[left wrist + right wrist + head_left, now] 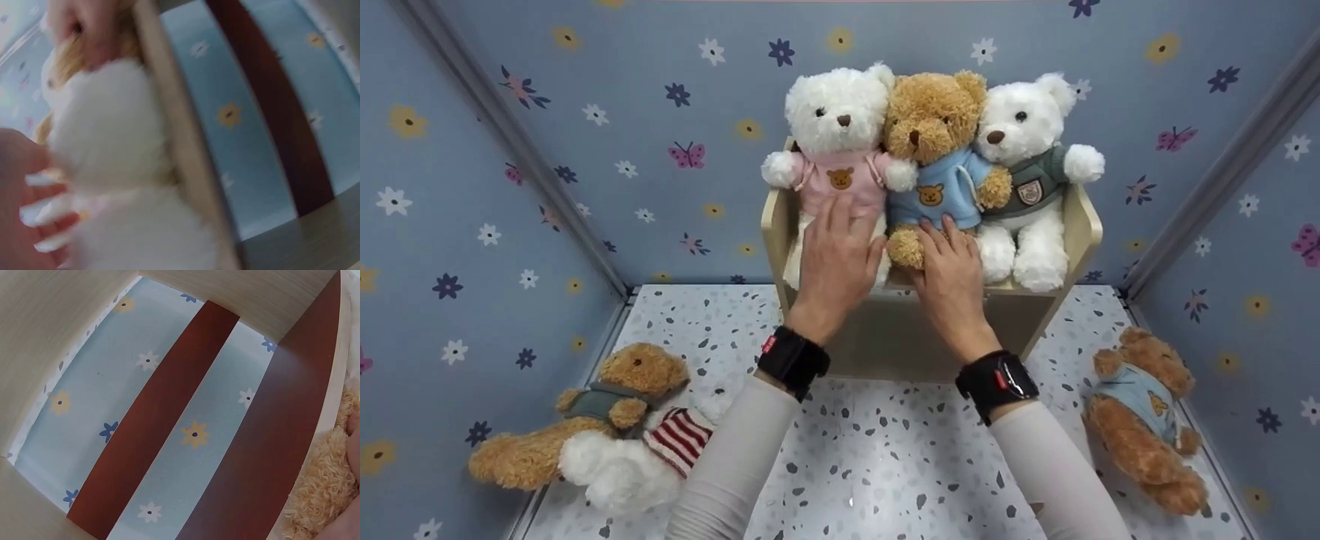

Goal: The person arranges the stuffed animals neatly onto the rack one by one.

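Three teddy bears sit side by side on a small pale wooden bench (877, 337) in the head view. My left hand (840, 259) rests on the belly and lap of the white bear in a pink hoodie (840, 112), fingers extended. The middle one is a tan bear in a blue hoodie (937, 105); my right hand (951, 281) lies over its lap and leg, fingertips at the hoodie's hem. Against it leans a white bear in a green top (1024, 116). In the left wrist view, white fur (112, 129) is blurred beside my left fingers (48, 225).
On the floor at left lie a brown bear in a green top (600, 405) and a white bear in a red-striped top (679, 439). Another brown bear in blue (1144, 420) lies at right. Flowered wall panels (660, 112) enclose the space. Below the seat runs a reddish-brown crossbar (157, 416).
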Available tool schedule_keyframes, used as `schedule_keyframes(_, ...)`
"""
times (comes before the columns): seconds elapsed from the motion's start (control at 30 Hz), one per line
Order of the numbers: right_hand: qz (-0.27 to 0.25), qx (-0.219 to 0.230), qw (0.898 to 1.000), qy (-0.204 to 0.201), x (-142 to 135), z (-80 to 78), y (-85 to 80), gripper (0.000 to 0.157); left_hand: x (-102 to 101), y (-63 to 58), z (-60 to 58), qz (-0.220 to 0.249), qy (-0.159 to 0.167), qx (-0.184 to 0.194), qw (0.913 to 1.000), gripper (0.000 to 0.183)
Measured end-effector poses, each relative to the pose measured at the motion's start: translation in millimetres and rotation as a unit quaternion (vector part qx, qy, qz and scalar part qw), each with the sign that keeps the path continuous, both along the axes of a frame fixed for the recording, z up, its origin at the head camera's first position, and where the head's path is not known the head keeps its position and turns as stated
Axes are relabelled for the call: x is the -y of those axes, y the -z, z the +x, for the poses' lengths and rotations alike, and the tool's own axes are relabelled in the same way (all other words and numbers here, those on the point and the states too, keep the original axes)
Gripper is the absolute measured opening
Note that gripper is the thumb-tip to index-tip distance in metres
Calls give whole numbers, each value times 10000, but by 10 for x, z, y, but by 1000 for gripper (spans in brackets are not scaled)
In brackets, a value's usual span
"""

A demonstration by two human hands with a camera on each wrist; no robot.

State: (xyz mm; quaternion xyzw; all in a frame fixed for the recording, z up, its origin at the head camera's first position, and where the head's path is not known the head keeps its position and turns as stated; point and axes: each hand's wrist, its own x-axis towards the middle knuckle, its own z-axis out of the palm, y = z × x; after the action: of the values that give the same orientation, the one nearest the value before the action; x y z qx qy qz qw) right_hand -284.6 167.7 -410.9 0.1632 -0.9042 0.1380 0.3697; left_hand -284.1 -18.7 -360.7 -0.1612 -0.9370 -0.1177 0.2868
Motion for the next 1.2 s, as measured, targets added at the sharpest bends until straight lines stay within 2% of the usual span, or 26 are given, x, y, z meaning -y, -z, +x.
schedule_keyframes(0.07,-61,-65,10000,24,9,16,24,62,5,93,-25,-385,208,334,9985,56)
schedule_keyframes(0.17,-362,-137,9992,59,27,44,59,59,41,149,-79,-895,-18,1071,9902,66)
schedule_keyframes(0.27,-889,-152,9959,86,40,77,98,60,73,162,-131,-934,-195,1377,9859,68)
schedule_keyframes(0.4,-1512,49,9881,259,46,118,108,60,59,180,-196,-893,-299,1596,9827,66)
schedule_keyframes(0.47,-1620,189,9859,365,50,116,82,60,33,188,-210,-795,-208,1590,9839,65)
schedule_keyframes(0.53,-1451,383,9877,449,55,113,45,59,8,208,-205,-674,-27,1459,9870,65)
schedule_keyframes(0.67,-387,1093,9926,360,64,128,-25,62,-2,322,-129,-461,267,887,9946,68)
schedule_keyframes(0.8,294,1909,9812,52,52,150,-91,70,10,480,40,-195,9,317,9993,85)
schedule_keyframes(0.93,273,2274,9733,-163,19,143,-146,67,21,636,242,-216,-222,185,9993,89)
schedule_keyframes(1.03,136,2406,9701,-282,-10,119,-182,63,51,719,349,-673,-352,421,9962,93)
schedule_keyframes(1.13,-85,2332,9712,-479,-44,72,-242,63,91,722,377,-1129,-545,639,9901,100)
schedule_keyframes(1.2,-513,2172,9718,-758,-75,51,-283,65,115,691,360,-1347,-652,771,9857,104)
